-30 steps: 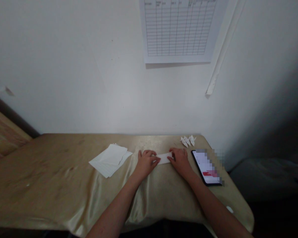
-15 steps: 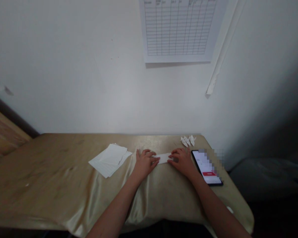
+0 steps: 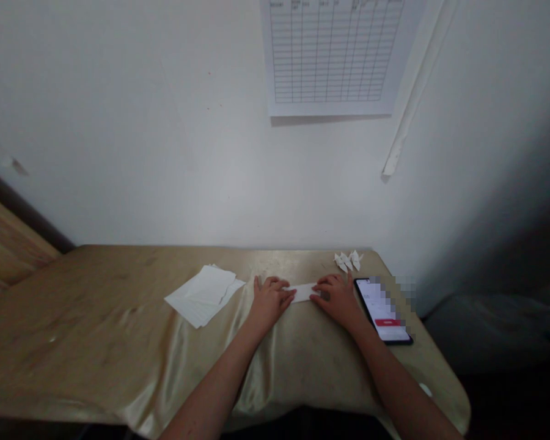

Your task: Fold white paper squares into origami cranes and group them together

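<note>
A narrow folded strip of white paper (image 3: 304, 293) lies on the cloth-covered table between my hands. My left hand (image 3: 272, 300) grips its left end, thumb at the near edge and fingers at the far edge. The right end is held the same way by my right hand (image 3: 337, 298). Both hands rest low on the tabletop, and their fingertips hide the ends of the strip.
Left of my hands lies a stack of white paper sheets (image 3: 201, 296). Several small folded paper figures (image 3: 348, 261) sit at the back right. A phone with a lit screen (image 3: 380, 311) lies by my right wrist. The wall (image 3: 187, 183) rises behind the table (image 3: 96, 330).
Both hands keep their hold on the paper strip in the same place. The whole view has shifted very slightly; nothing else visibly differs.
</note>
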`<state>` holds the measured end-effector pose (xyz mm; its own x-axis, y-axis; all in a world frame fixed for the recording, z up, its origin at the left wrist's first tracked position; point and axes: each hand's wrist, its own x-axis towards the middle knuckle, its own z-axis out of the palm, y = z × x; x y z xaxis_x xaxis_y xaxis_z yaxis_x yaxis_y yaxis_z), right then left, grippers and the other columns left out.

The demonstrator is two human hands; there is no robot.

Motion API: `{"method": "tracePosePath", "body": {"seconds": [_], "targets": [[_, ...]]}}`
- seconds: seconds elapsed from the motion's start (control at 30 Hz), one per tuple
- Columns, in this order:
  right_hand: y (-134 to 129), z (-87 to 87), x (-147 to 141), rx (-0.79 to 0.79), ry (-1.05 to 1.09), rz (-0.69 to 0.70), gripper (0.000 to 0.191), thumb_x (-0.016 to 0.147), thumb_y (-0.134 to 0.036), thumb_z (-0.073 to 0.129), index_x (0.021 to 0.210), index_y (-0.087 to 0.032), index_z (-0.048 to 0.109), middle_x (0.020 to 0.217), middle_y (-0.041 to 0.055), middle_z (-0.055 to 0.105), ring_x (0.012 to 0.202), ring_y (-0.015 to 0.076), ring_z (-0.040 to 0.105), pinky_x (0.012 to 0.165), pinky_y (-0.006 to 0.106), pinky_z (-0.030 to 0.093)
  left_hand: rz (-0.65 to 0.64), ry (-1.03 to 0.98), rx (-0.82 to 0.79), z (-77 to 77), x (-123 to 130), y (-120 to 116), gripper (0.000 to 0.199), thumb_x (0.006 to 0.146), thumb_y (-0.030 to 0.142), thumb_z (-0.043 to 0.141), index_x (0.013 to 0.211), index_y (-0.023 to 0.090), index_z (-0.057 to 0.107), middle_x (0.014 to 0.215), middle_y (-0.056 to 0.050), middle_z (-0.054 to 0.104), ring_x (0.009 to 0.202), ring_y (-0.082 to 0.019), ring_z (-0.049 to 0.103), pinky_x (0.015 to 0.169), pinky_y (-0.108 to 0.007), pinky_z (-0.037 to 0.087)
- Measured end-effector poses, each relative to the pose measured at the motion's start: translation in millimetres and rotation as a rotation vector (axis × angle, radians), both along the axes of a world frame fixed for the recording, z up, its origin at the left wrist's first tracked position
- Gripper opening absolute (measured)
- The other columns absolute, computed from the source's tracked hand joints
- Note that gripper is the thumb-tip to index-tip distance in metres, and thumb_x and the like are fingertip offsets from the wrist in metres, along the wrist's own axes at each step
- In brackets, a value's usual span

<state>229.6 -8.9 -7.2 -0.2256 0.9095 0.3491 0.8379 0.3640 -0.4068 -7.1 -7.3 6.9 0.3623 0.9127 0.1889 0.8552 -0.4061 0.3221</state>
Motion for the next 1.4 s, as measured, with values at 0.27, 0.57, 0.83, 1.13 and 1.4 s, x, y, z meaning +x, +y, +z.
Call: {"method": "tracePosePath", "body": {"seconds": [0.27,0.57,0.83,1.13,1.4], "targets": [[-0.2,1.1,-0.9,0.014,-0.018,-0.005,0.019,0.088,-0.044,0.068,0.099,-0.031,0.078,0.111,0.0067,0.071,0.117,0.0320,0.057,0.118,0.072,0.000,0.004,0.010,0.009,-2.2,0.5,1.8,0.023,0.095,0.039,0.061,0.113,0.044,0.075,0.127,0.001,0.071,0.126,-0.031,0.051,0.116,-0.075,0.005],[0.1,1.8,0.4,0.024,0.001,-0.005,0.015,0.088,-0.040,0.067,0.093,-0.030,0.078,0.110,0.0061,0.073,0.114,0.0314,0.057,0.117,0.072,-0.002,-0.003,0.017,0.041,-6.2,-0.7,2.5,0.024,0.095,0.040,0.061,0.114,0.046,0.075,0.127,0.001,0.071,0.124,-0.032,0.050,0.115,-0.076,0.006],[-0.3,3.9,1.2,0.011,0.023,-0.020,0.014,0.088,-0.040,0.067,0.086,-0.029,0.077,0.106,0.0050,0.074,0.114,0.0312,0.057,0.116,0.073,-0.005,0.006,0.021,0.046,-5.9,0.0,2.0,0.024,0.095,0.040,0.061,0.114,0.046,0.074,0.128,0.001,0.070,0.125,-0.033,0.050,0.115,-0.076,0.007],[-1.0,6.0,0.6,-0.019,-0.010,-0.042,0.014,0.088,-0.038,0.067,0.087,-0.028,0.076,0.107,0.0049,0.073,0.115,0.0305,0.057,0.116,0.073,-0.005,0.053,0.009,0.046,-6.6,6.2,0.1,0.026,0.093,0.039,0.062,0.116,0.039,0.074,0.127,-0.001,0.070,0.123,-0.031,0.052,0.117,-0.073,0.010],[-2.8,0.0,-17.8,-0.116,-0.038,-0.150,0.024,0.086,-0.045,0.065,0.100,-0.027,0.070,0.115,0.0063,0.063,0.122,0.0304,0.050,0.116,0.069,0.003,0.141,0.005,0.037,-4.1,16.9,-3.0,0.027,0.087,0.050,0.069,0.109,0.036,0.076,0.125,-0.001,0.069,0.119,-0.030,0.055,0.116,-0.067,0.020]]}}
